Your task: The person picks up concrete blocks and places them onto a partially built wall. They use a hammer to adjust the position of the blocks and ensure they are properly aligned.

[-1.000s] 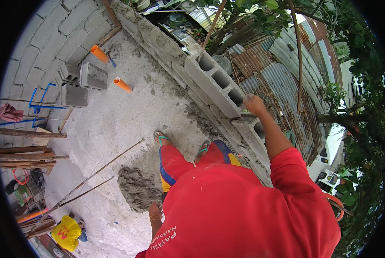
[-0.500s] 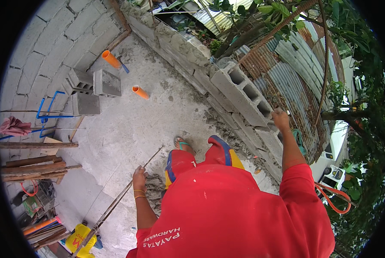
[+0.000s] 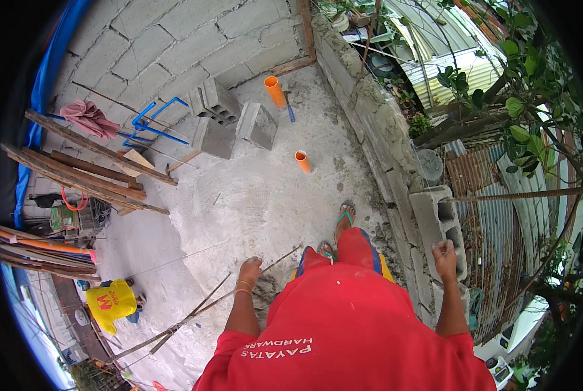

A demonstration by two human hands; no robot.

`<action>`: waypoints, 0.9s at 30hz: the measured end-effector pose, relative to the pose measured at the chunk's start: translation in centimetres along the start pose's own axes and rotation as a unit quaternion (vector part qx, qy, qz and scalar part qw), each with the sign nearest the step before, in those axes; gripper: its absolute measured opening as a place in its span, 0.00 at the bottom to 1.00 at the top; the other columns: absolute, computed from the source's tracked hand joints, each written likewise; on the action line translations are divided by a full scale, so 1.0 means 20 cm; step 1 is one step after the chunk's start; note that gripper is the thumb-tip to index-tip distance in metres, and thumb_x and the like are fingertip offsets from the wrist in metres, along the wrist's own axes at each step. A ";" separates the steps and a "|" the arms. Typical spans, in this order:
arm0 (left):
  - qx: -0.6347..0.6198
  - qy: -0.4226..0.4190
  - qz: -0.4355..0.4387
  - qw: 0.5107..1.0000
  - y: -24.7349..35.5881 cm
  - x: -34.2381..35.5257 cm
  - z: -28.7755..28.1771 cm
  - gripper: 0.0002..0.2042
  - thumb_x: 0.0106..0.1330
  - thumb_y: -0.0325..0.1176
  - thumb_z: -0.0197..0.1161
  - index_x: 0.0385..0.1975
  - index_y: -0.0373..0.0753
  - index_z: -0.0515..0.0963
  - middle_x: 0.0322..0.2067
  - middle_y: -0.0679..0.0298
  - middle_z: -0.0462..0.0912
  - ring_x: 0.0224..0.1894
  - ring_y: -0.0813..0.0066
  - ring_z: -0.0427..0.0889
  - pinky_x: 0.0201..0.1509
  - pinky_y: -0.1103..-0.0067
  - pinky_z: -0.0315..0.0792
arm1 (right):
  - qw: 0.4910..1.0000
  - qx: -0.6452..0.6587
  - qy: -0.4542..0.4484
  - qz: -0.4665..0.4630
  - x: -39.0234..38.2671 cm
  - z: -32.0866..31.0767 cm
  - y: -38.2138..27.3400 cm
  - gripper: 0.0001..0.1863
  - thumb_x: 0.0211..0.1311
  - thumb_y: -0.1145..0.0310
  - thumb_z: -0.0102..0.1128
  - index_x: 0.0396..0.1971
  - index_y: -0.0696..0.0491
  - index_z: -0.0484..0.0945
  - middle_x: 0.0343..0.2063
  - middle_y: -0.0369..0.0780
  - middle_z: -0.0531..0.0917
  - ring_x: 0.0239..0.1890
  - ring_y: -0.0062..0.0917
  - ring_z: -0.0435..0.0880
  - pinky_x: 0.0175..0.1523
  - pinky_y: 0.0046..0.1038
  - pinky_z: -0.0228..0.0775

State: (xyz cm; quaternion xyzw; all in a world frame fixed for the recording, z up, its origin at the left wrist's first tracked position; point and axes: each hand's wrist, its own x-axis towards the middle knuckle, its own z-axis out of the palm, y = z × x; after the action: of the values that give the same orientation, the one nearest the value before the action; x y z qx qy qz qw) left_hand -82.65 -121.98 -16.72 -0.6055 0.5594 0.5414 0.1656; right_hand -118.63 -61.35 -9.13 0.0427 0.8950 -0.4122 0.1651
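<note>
One hollow concrete block (image 3: 427, 218), grey and set on top of the low block wall (image 3: 384, 156), lies right at the person's right hand (image 3: 445, 260), its open cells facing outward. Two feet in green flip-flops (image 3: 345, 218) are on the floor between the hands. Two long thin rods (image 3: 197, 311) are near the left hand (image 3: 250, 269), one passing beneath its forearm. Two orange pipes (image 3: 303, 161) stand up from the concrete floor (image 3: 252, 202), well ahead of the left hand; three more hollow blocks (image 3: 257, 125) sit close together to their left.

A dark patch of wet-looking mortar (image 3: 265, 294) lies just beside the left hand, partly hidden by the red shirt (image 3: 343, 326). Beyond the right hand, a rusty rebar (image 3: 519, 195) juts across the view in front of corrugated roof sheets (image 3: 497, 228). Farther off, left of the left hand, are a co-worker in yellow (image 3: 112, 303), wooden boards (image 3: 102, 154), a blue pipe frame (image 3: 149, 124) and a pink cloth (image 3: 91, 118).

The right hand has its fingers bent over the block's near part; whether they press on it cannot be told. The left hand hangs above the floor, fingers loosely curled, with their exact closure unclear and nothing visible in them.
</note>
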 end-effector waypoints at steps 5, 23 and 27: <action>0.336 0.056 0.213 0.916 -0.04 0.27 -0.06 0.22 0.72 0.40 0.58 0.60 0.32 0.79 0.52 0.52 0.84 0.53 0.65 0.84 0.51 0.68 0.79 | 0.968 0.057 -0.228 0.091 0.34 0.44 -0.34 0.14 0.66 0.61 0.70 0.37 0.53 0.74 0.26 0.34 0.77 0.23 0.20 0.76 0.25 0.24 0.68; -0.111 0.095 0.131 0.981 0.48 0.85 -0.06 0.23 0.73 0.43 0.60 0.58 0.30 0.79 0.53 0.43 0.84 0.56 0.51 0.83 0.60 0.66 0.77 | 0.655 -0.493 -0.432 -0.376 1.17 2.04 -1.99 0.13 0.62 0.61 0.66 0.36 0.56 0.81 0.38 0.54 0.85 0.46 0.51 0.85 0.50 0.48 0.79; -0.131 0.134 0.051 0.981 0.30 1.08 -0.14 0.18 0.75 0.39 0.57 0.53 0.31 0.81 0.52 0.44 0.84 0.55 0.47 0.83 0.60 0.64 0.78 | 0.508 -0.613 -0.423 -0.433 1.22 2.99 -2.40 0.22 0.66 0.56 0.66 0.52 0.56 0.78 0.53 0.49 0.81 0.60 0.45 0.79 0.63 0.48 0.71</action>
State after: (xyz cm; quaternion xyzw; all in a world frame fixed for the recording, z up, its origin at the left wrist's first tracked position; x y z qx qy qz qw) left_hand -91.12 -137.02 -31.44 -0.6594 0.5309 0.5320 -0.0199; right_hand -136.18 -139.23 -18.68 -0.6415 0.6556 0.2495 0.3105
